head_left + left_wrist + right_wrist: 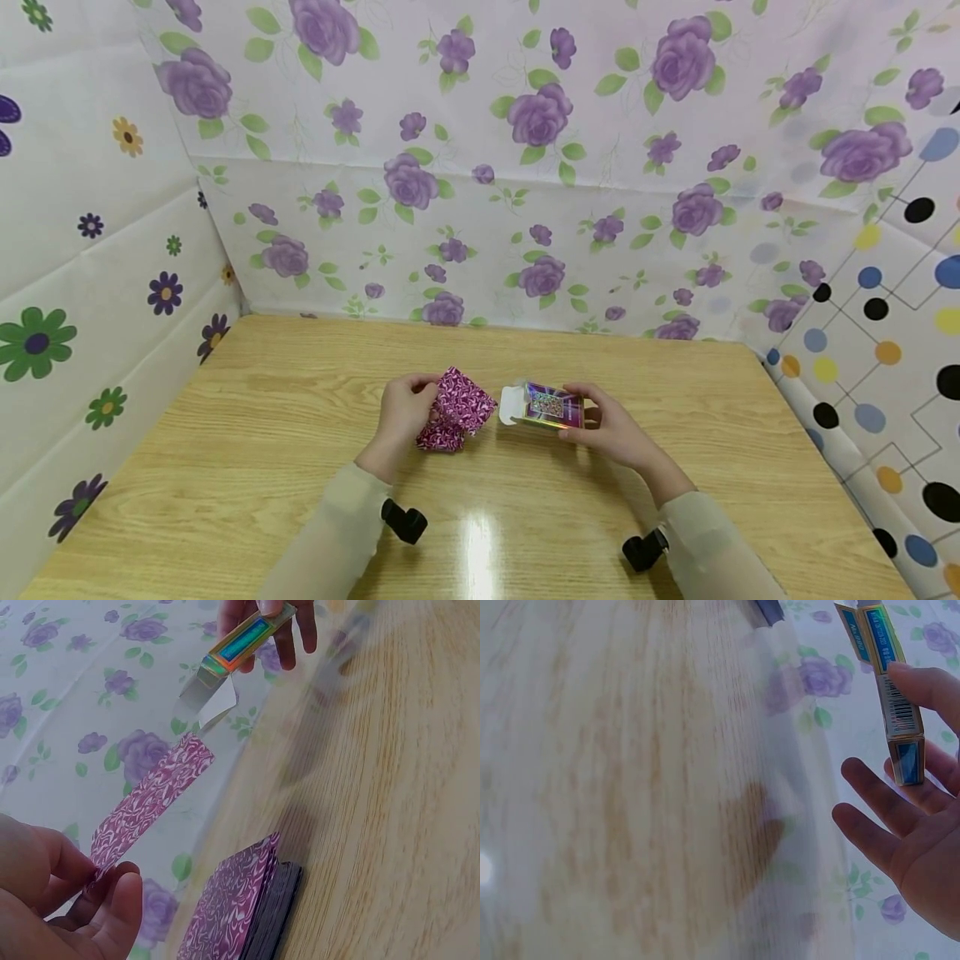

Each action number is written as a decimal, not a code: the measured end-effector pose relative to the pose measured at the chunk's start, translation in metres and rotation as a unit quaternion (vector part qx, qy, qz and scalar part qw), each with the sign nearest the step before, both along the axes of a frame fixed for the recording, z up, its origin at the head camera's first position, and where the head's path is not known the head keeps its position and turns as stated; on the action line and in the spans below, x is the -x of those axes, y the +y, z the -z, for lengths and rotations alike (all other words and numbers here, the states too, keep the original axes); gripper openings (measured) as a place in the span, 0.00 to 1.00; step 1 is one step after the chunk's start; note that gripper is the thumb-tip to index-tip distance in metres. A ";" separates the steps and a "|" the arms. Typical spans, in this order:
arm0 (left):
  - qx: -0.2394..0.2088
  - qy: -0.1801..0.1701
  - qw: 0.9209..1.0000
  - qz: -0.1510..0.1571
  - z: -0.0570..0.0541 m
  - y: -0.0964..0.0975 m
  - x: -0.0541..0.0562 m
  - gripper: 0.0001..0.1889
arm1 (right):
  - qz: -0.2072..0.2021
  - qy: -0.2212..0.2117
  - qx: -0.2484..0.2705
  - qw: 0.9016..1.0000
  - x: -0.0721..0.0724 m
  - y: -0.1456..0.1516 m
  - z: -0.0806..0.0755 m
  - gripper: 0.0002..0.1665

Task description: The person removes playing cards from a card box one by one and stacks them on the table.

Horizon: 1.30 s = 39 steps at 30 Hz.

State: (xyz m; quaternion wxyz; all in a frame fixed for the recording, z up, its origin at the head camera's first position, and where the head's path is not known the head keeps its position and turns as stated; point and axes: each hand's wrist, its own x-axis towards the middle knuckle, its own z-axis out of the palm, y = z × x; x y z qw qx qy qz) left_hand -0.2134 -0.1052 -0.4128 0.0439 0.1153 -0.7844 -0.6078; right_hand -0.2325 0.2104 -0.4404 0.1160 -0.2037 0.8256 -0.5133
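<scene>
My left hand [406, 410] pinches a purple-and-white swirl-patterned card [467, 402] by its edge; whether it is one card or a few I cannot tell. Below it on the table lies a stack of cards [232, 904] with the same patterned top and dark edges. In my right hand [611, 423] a small shiny card box [556, 406] is held between thumb and fingers. The box's white end flap [513, 404] stands open, facing the held card. From the right wrist view, a barcode shows on the box's narrow side [898, 701], with the thumb on it.
The wooden table [300, 500] reaches back to a wall cloth with purple roses [540, 117]. Cloths with flowers [37, 343] and coloured dots [870, 417] hang at the left and right. A black camera [405, 522] sits on the left wrist, another [645, 551] on the right.
</scene>
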 end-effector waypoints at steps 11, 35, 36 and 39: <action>0.019 -0.007 1.000 0.003 0.000 -0.007 0.002 0.13 | 0.000 0.005 -0.004 1.000 0.003 -0.001 -0.001 0.42; 0.107 -0.012 0.994 0.028 0.012 -0.015 0.008 0.17 | -0.006 -0.035 0.013 0.999 0.002 0.002 0.001 0.47; 0.108 -0.011 0.994 0.027 0.013 -0.015 0.008 0.16 | -0.005 -0.037 0.012 0.999 0.002 0.002 0.001 0.47; 0.109 -0.012 0.994 0.020 0.015 -0.017 0.010 0.15 | 0.000 -0.040 0.011 0.999 0.001 0.002 0.001 0.47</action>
